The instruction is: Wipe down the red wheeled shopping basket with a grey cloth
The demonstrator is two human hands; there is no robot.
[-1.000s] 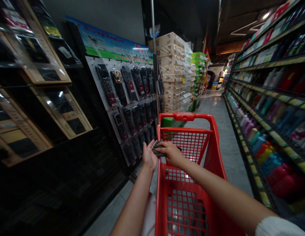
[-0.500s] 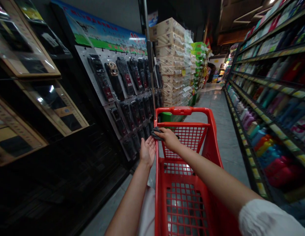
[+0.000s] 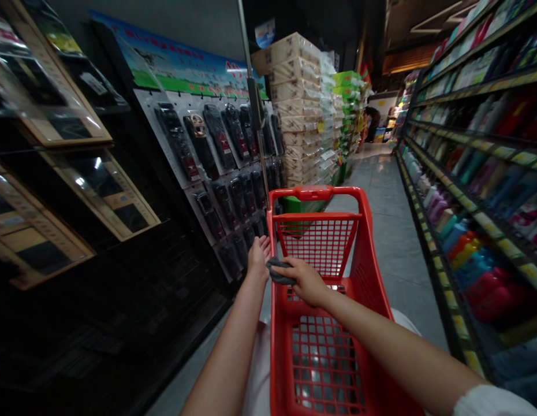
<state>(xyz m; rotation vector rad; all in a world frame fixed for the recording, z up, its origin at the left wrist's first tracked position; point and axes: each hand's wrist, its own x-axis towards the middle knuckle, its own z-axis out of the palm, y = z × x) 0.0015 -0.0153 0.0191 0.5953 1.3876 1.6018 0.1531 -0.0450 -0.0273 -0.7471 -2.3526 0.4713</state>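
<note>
A red plastic shopping cart point(image 3: 366, 254) with grid panels stands in front of me. My right hand point(image 3: 309, 282) is closed on a dark grey cloth point(image 3: 280, 271), which lies against the cart's left rim. Just outside that same rim, my left hand point(image 3: 258, 257) is open, fingers stretched forward and palm turned toward the cart. Whether its fingers touch the rim I cannot tell. A thin metal pole point(image 3: 262, 156) rises from the cart's far left corner.
Packaged belts point(image 3: 216, 136) hang on a display at the left, beside boxed goods point(image 3: 99, 185). Stacked cartons point(image 3: 297, 110) stand beyond. Shelves of bottles point(image 3: 463, 242) line the right side of the aisle floor point(image 3: 383, 202). A person point(image 3: 372, 122) bends far down the aisle.
My right hand has slid the cloth along the left rim toward me. My left hand remains beside the rim, slightly turned. The view has shifted a little.
</note>
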